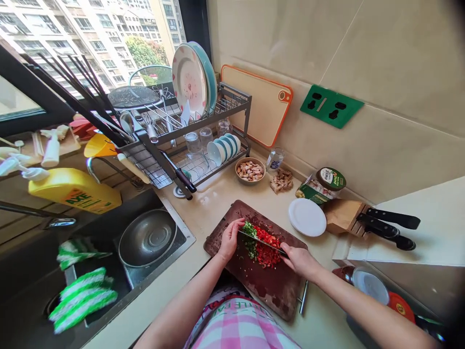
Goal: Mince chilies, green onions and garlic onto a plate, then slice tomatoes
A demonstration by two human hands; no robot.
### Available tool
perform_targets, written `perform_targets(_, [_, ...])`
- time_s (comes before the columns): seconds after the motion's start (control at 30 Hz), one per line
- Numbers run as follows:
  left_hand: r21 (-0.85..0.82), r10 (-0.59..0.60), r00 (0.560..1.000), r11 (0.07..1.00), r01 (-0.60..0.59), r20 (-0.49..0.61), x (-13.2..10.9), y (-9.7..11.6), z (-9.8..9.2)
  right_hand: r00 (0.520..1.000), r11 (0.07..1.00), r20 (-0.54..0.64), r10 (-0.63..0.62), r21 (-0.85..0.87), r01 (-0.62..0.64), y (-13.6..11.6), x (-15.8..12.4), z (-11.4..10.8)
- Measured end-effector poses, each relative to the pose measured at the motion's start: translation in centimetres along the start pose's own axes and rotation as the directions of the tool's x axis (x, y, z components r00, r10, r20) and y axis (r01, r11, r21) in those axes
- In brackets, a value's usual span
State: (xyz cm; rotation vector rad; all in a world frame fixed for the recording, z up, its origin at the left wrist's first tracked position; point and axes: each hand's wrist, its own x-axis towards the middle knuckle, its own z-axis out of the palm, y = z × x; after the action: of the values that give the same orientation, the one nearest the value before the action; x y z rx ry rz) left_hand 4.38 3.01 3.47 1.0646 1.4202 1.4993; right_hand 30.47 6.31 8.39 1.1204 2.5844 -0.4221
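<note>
Grip: right hand (300,262) is grasping the knife (258,239) by its black handle; left hand (228,238) is touching the blade's other end, probably steadying it, though whether it is pinching I cannot tell.
Bench: the bench (203,198) is carrying the cutting board (250,281) close before the person, likely for easy reach.
Knife block: the knife block (339,216) is standing beyond the board's right end, handles pointing outward, presumably for drawing.
Knife: it is spanning the board's middle.
Red pieces: the red pieces (267,256) are lying mid-board, seemingly gathered for the blade.
Green pieces: the green pieces (250,228) are lying left of mid-board.

There are one brown chopping board (265,289) and two striped cloths (83,299).
</note>
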Motion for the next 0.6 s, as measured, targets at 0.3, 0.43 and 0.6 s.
perform_targets(0.3, [-0.022, -0.052, 0.999, 0.998, 0.052, 0.003, 1.4, 1.8, -0.9, 0.998, 0.999, -0.056, -0.029, -0.015, 0.028, -1.1, -0.3, -4.8])
perform_targets(0.43, [-0.076, -0.062, 0.998, 0.995, 0.061, -0.010, 3.0, 1.4, -0.1, 0.999, 0.999, -0.035, 0.038, -0.033, -0.039, -1.0, 0.3, -5.6])
perform_targets(0.6, [-0.003, -0.001, 0.998, 1.000, 0.001, 0.056, 2.6, 0.2, 1.0, 0.991, 0.991, -0.023, 0.134, -0.021, -0.135, -0.2, 0.7, -0.3])
